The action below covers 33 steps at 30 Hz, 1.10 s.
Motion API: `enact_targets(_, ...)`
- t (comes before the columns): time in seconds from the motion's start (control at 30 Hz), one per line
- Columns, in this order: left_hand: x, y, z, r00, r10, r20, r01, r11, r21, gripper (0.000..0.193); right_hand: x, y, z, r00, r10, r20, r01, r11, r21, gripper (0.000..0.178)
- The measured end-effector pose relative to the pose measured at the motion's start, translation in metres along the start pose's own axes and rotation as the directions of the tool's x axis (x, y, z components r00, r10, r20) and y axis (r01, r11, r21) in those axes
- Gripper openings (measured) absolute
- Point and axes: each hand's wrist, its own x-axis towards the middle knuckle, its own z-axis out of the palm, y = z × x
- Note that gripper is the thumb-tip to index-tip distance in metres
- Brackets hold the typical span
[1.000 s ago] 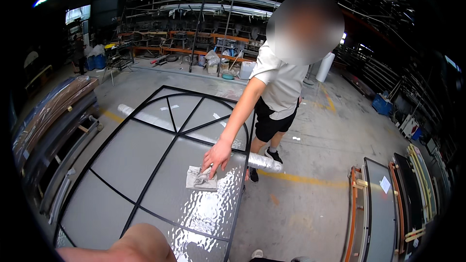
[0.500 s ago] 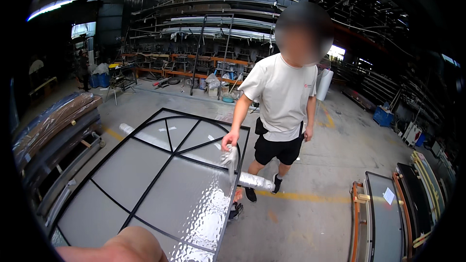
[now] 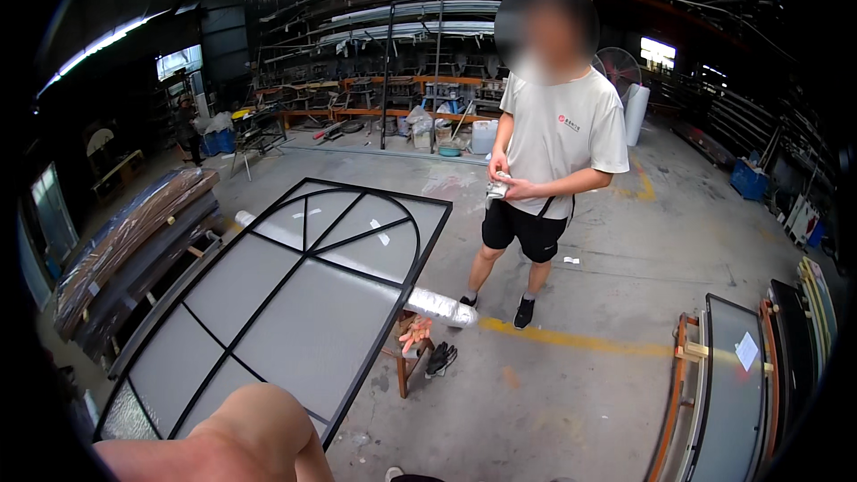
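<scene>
A bare bent arm (image 3: 254,424) of mine, apparently the left, juts in at the lower left, over the near end of a large framed glass panel (image 3: 286,330). Neither of my hands shows. The panel has black bars, with an arch and fanned spokes at its far end, and lies raised above the floor. A silvery wrapped roll (image 3: 437,305) passes beneath it and sticks out on both sides. Beyond the panel's right side stands a co-worker (image 3: 562,120) in a pale T-shirt and black shorts, both hands on a whitish bundle of gloves (image 3: 496,186).
Orange gloves (image 3: 415,335) lie on a wooden stool (image 3: 403,375), a black glove (image 3: 441,359) beside it. Wrapped stacked lengths (image 3: 134,241) stand left, a rack of panels (image 3: 734,375) right. Shelves of long metal profiles (image 3: 402,31) line the back, near a large fan (image 3: 618,71).
The co-worker has drawn back from the panel, lifting the gloves from over it to the waist, with both hands now on them. My view has shifted, uncovering the stool and gloves.
</scene>
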Motion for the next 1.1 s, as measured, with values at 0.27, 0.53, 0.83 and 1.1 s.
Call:
enact_targets(0.27,-0.058,0.016,0.034,0.996,0.047,-0.082,-0.043,0.998,0.044,0.036,0.018,-0.060,-0.110,0.999,-0.040,-0.007,0.039,0.999,-0.034,0.054)
enact_targets(0.53,-0.114,-0.084,0.146,0.997,-0.009,-0.081,0.012,0.999,0.042,0.036,0.110,-0.095,-0.233,0.974,-0.200,-0.105,0.189,0.976,-0.106,0.050)
enact_targets(0.83,-0.134,-0.177,0.305,0.997,-0.037,-0.063,0.041,0.997,0.063,0.037,0.148,-0.043,-0.332,0.993,0.096,-0.071,-0.093,0.995,0.041,0.046)
enact_targets(1.1,-0.169,-0.228,0.428,0.999,0.013,-0.051,-0.010,0.998,0.060,0.037,0.300,-0.026,-0.445,0.971,0.037,0.236,-0.009,0.993,-0.120,0.047)
